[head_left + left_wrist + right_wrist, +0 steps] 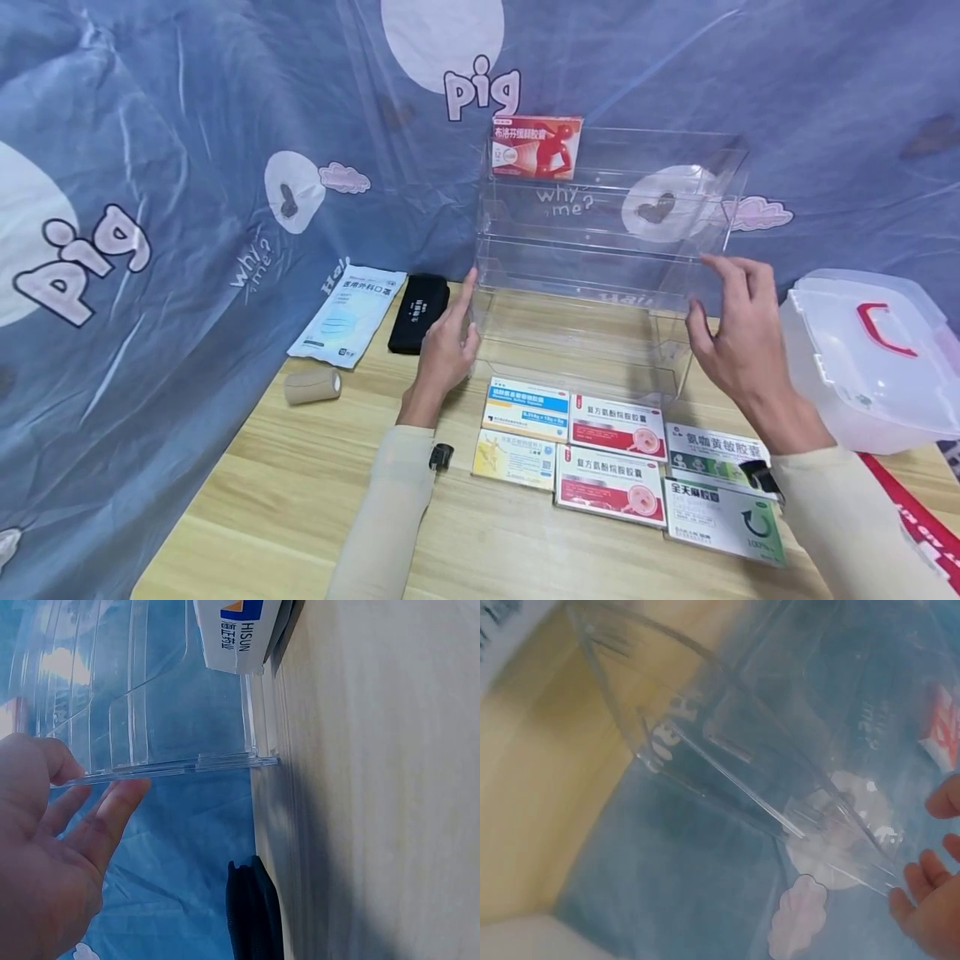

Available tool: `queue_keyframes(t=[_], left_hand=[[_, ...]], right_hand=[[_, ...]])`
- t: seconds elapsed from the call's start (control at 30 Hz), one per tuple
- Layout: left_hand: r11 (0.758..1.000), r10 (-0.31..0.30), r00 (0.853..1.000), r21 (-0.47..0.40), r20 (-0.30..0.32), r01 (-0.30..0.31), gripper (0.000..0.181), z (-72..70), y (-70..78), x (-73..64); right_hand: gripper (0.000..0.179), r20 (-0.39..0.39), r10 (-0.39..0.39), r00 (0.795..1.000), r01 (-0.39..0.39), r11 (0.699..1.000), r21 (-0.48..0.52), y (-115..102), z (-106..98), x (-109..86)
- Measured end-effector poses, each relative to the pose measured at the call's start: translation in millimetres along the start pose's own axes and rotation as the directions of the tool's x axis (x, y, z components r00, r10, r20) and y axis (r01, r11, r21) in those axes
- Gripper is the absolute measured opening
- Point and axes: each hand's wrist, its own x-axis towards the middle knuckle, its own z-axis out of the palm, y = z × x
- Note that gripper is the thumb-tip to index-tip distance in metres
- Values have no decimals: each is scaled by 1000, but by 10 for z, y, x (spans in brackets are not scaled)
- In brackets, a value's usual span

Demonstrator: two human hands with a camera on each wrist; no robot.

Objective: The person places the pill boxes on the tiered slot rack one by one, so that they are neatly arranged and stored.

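A clear acrylic tiered rack (558, 250) stands on the table against the curtain. My left hand (447, 346) pinches its left side panel, thumb inside and fingers outside, as the left wrist view shows. My right hand (738, 342) is at the rack's right side, thumb and index finger apart; in the right wrist view its fingertips (900, 904) are right at the panel's edge. On the top tier, at the left, a red and white medicine box (536, 148) stands upright. Several medicine boxes lie flat before the rack, among them a blue and white one (525, 408) and a green one (723, 521).
Left of the rack lie a mask packet (347, 317), a black pouch (420, 315) and a tan roll (311, 387). A translucent lidded bin (862, 367) with a red handle stands at the right, beside a red strap (907, 508). A blue curtain (195, 167) hangs behind.
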Motion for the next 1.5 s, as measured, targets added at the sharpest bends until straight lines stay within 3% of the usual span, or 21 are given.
queue_keyframes(t=[0.13, 0.27, 0.47, 0.57, 0.73, 0.87, 0.97, 1.1, 1.13, 1.2, 1.27, 1.47, 1.5], left_hand=[[1000, 2, 1000, 4, -5, -2, 86, -9, 0, 1], [1000, -7, 1000, 1, -5, 7, 86, -17, 3, -3], [1000, -7, 1000, 3, 8, 7, 86, 0, -4, -1], [1000, -4, 1000, 5, 1, 4, 87, 5, -1, 3], [1000, -8, 1000, 3, -2, 8, 86, 6, 12, 5], [1000, -12, 1000, 5, -5, 12, 86, 4, 10, 2], [1000, -16, 1000, 8, -2, 16, 86, 2, 7, 3], [1000, -22, 1000, 10, 4, 22, 87, -9, 7, 16], [1000, -23, 1000, 8, 5, 22, 87, -13, 10, 18], [1000, -26, 1000, 9, 7, 26, 87, -19, 13, 18], [999, -32, 999, 8, 10, 32, 87, -22, 17, 12], [1000, -27, 1000, 13, 9, 26, 86, -3, 8, 6], [1000, -25, 1000, 15, 8, 25, 86, -1, 7, 9]], right_hand=[[53, -34, -3, 999, 3, 1000, -1, -5, -54, -149], [55, -3, 38, 999, -38, 999, 1, 36, -115, -306], [63, 98, 150, 984, -148, 989, -32, 158, -178, -690], [69, 187, 223, 957, -214, 975, -65, 226, -207, -906], [73, 360, 327, 874, -299, 945, -131, 336, -325, -1160], [73, 481, 350, 804, -311, 937, -161, 433, -460, -1273], [79, 581, 397, 711, -336, 917, -216, 499, -552, -1313], [93, 703, 453, 548, -365, 886, -286, 585, -595, -1346], [94, 724, 451, 521, -363, 886, -290, 605, -593, -1359], [96, 756, 439, 486, -346, 891, -294, 637, -574, -1390], [95, 771, 429, 470, -324, 897, -301, 663, -556, -1414], [95, 781, 427, 456, -327, 896, -300, 712, -581, -1465], [97, 781, 437, 446, -338, 890, -305, 719, -593, -1466]])
